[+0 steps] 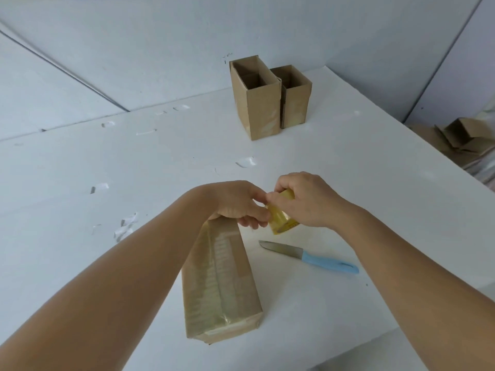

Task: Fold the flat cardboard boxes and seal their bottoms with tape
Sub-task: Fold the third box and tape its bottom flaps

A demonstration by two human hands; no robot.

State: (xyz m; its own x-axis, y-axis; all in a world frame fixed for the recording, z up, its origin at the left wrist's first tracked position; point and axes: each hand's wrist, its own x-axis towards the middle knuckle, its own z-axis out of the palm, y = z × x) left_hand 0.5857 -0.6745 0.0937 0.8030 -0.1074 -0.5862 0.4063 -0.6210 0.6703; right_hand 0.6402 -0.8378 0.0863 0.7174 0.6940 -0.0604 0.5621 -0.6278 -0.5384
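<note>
We hold the tape roll (281,218) in our right hand (308,199), just right of the cardboard box (219,279), whose far end our left hand (238,202) grips.

I get one wide-angle view from the head, tilted forward and down, close over the white counter (348,183) toward the far wall.

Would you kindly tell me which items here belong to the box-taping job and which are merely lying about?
In use:
- brown cardboard box with taped bottom, under the left hand
- yellowish roll of clear tape, gripped by the right hand
- blue-handled knife
- two finished open cardboard boxes

Lying about:
- torn tape scraps on the white table
- cardboard pile at right
</note>
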